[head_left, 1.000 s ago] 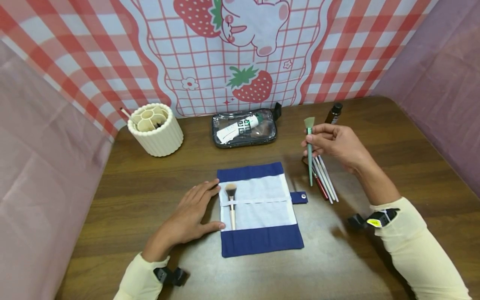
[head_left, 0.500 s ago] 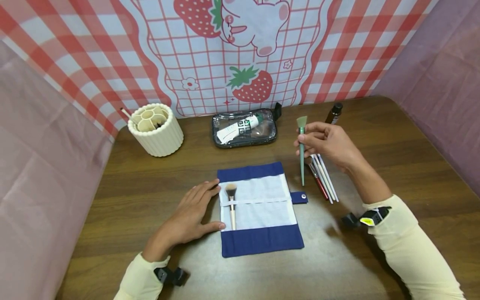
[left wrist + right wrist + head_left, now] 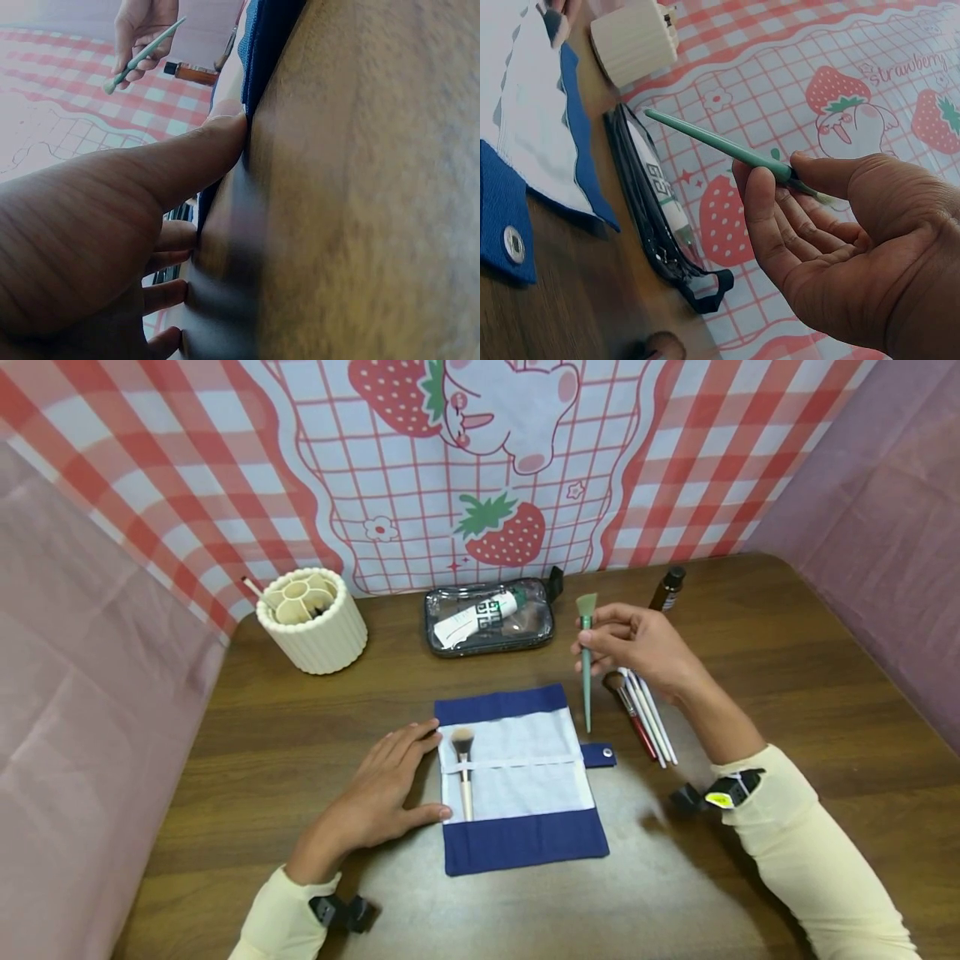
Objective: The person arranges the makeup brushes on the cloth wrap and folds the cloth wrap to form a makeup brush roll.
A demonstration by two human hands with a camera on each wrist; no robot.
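My right hand (image 3: 637, 647) pinches a green makeup brush (image 3: 587, 681) near its head, bristles up, above the table right of the brush roll. In the right wrist view the green brush (image 3: 712, 140) sits between thumb and fingers, its handle pointing away. The navy and white brush roll (image 3: 525, 839) lies unfolded, and a beige-handled makeup brush (image 3: 467, 789) is tucked under its elastic band on the left. My left hand (image 3: 382, 785) rests flat, thumb and fingertips touching the roll's left edge.
Beside the roll's snap tab (image 3: 598, 755) lie a red-handled brush (image 3: 637, 727) and several pale-handled brushes (image 3: 656, 727). Behind stand a clear pouch (image 3: 491, 618) with a white tube, a cream ribbed holder (image 3: 315, 627) and a dark bottle (image 3: 667, 589).
My right hand has moved left with the green brush, away from above the loose brushes, uncovering more of them. The left hand has stayed at the roll's edge.
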